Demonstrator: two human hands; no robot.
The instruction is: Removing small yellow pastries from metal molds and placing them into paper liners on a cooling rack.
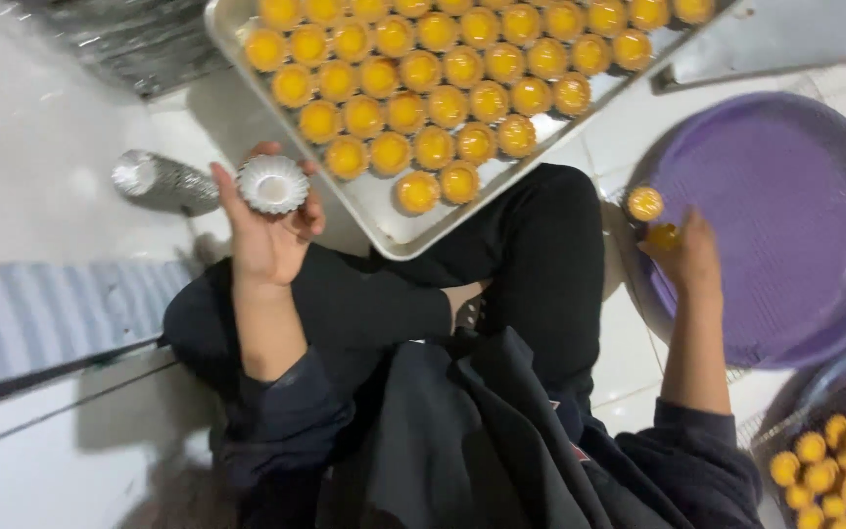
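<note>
My left hand [264, 235] is raised palm up, fingers curled round an empty fluted foil tart cup [272, 184], which sits at my fingertips with its open mouth facing me; I'd judge the grip should stay light at the rim, since thin foil like this dents easily. My right hand [689, 257] reaches out to the side, fingertips pinched on a small yellow tart [662, 236] at the near edge of the purple round tray [795, 225], with a second yellow tart [644, 204] lying just beyond those fingers on the tray's rim; a soft pinch by the sides looks wise so the crust does not crumble. Just past my left fingers lies a stack of foil cups [164, 182] on its side on the white floor [41, 167]. Beyond both hands, resting over my knees, is the metal baking tray [384, 230] filled with rows of yellow tarts [443, 69]. Behind my right wrist a basket [834, 470] holds more loose tarts
</note>
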